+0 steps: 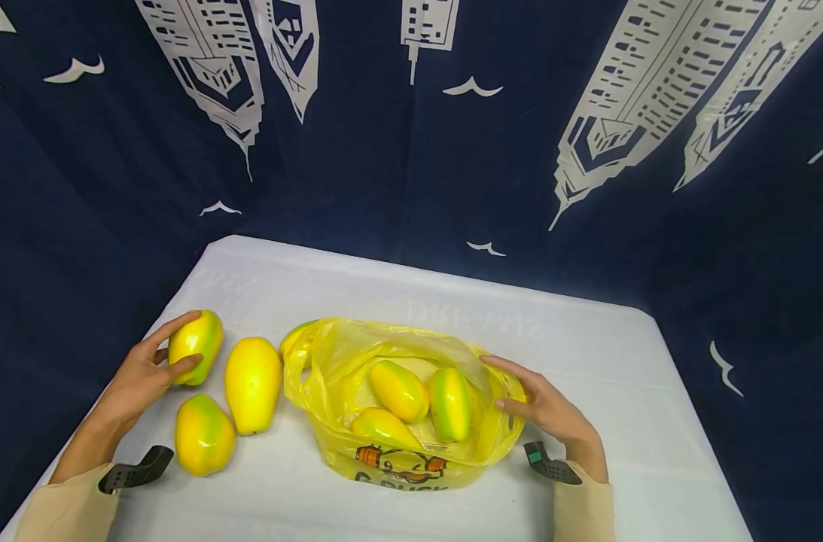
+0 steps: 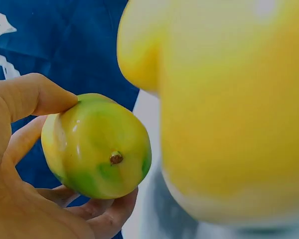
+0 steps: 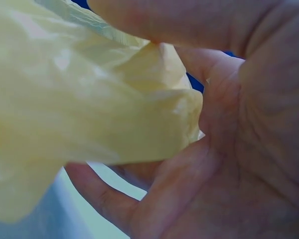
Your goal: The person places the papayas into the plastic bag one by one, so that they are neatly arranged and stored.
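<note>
My left hand [image 1: 138,373] grips a yellow-green mango [image 1: 201,346] at the table's left side, thumb on one flank and fingers round the other. In the left wrist view that mango [image 2: 102,149] shows its small brown stem end. At the right, my right hand [image 1: 556,410] holds the rim of a yellow plastic bag [image 1: 336,444] between thumb and fingers. The right wrist view has the bag's folded edge [image 3: 174,119] within the hand. Through the wide mouth of the bag several mangoes show, among them one in the middle [image 1: 399,391] and a greener one [image 1: 450,404].
Beside the gripped fruit lie a plain yellow mango [image 1: 251,385] and a yellow-green one [image 1: 205,435]. Another mango [image 1: 294,339] is partly hidden at the bag's left edge. A white cloth [image 1: 303,271] covers the table; a dark blue printed curtain [image 1: 384,165] hangs behind.
</note>
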`<state>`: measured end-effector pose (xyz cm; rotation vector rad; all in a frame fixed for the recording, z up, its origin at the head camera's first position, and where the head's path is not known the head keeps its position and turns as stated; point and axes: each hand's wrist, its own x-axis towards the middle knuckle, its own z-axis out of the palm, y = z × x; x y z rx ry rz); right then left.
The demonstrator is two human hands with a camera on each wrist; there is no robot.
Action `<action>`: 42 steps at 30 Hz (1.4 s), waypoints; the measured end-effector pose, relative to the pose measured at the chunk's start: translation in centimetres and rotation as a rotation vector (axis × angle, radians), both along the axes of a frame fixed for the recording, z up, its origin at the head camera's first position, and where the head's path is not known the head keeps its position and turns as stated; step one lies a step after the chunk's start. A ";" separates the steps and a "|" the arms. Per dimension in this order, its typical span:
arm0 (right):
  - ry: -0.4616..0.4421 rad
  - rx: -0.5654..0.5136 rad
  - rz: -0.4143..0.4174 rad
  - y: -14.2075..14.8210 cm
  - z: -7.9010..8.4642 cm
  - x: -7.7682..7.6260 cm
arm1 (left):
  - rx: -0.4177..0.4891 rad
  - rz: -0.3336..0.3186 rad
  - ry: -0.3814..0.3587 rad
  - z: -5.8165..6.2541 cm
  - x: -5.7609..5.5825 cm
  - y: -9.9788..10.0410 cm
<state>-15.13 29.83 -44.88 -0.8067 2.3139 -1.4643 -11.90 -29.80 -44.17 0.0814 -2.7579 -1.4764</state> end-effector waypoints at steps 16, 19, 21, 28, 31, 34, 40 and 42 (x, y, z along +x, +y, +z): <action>-0.019 0.014 -0.012 -0.1 0.2 0.2 | 0.021 -0.087 0.093 3.7 -0.2 3.3; -0.011 0.013 -0.010 -0.1 0.2 0.1 | 0.034 -0.117 0.114 4.6 0.0 4.3; -0.001 0.013 -0.008 -0.1 0.1 0.0 | 0.042 -0.137 0.126 5.3 0.0 5.0; 0.000 0.000 0.004 0.0 -0.1 0.0 | 0.043 -0.199 0.140 7.6 0.3 7.5; -0.004 -0.004 0.008 0.0 -0.1 0.0 | 0.036 -0.230 0.156 8.1 0.6 8.4; -0.003 -0.001 0.011 0.0 -0.1 0.0 | 0.038 -0.258 0.168 8.4 0.8 9.2; -0.013 -0.001 0.009 0.1 -0.1 0.0 | 0.047 -0.303 0.147 8.3 0.6 10.6; -0.017 -0.003 0.008 0.1 -0.1 0.0 | 0.061 -0.315 0.137 8.3 0.4 11.2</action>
